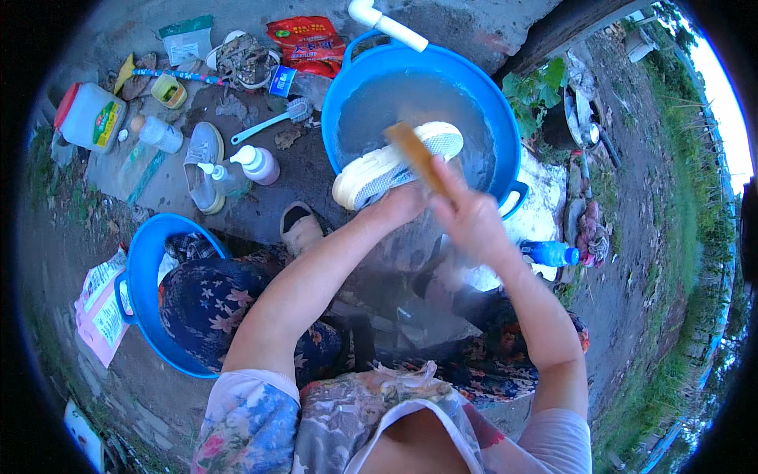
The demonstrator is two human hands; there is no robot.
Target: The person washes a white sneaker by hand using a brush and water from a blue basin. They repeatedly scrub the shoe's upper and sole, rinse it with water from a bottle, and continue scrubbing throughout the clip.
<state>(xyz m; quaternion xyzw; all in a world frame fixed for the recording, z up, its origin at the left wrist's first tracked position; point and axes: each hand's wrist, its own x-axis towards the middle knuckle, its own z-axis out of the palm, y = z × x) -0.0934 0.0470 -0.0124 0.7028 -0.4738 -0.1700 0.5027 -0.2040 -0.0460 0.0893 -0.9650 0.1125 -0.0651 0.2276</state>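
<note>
Over the near side of a blue basin (pixel 332 103) of murky water, I hold a pale shoe (pixel 365 178) with a light sole and a bluish mesh upper. My left hand (pixel 401 204) is closed on its near side, fingers partly hidden by the shoe. In my right hand (pixel 474 225) is a wooden-backed brush (pixel 418 158), blurred by motion, lying across the shoe's middle. Its bristles are out of sight. To the left, a white-and-blue brush (pixel 272 120), a white pump bottle (pixel 257 164) and a grey shoe (pixel 204 167) are on the ground.
A white pipe (pixel 387 25) juts over the basin's far rim. Another blue basin (pixel 142 316) holding cloth stands by my left leg. A blue bottle (pixel 550 253) lies right of the large basin. At far left are a red-lidded tub (pixel 91 117) and a clear bottle (pixel 158 134).
</note>
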